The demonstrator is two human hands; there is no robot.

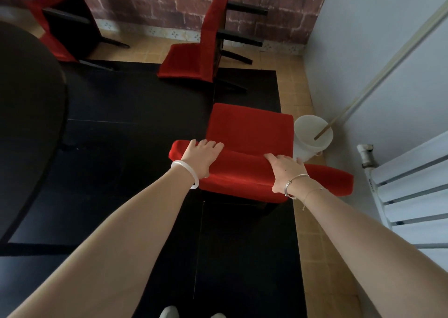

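Note:
A red upholstered chair stands upright right in front of me on a black rug, its backrest top nearest to me. My left hand grips the left part of the backrest top, fingers curled over its far edge. My right hand holds the right part of the same backrest, fingers wrapped over the top. Both arms reach forward; each wrist wears a bracelet.
Two more red chairs lie tipped over near the brick wall. A dark round table fills the left. A white bucket with a wooden stick stands right of the chair; a white radiator lines the right wall.

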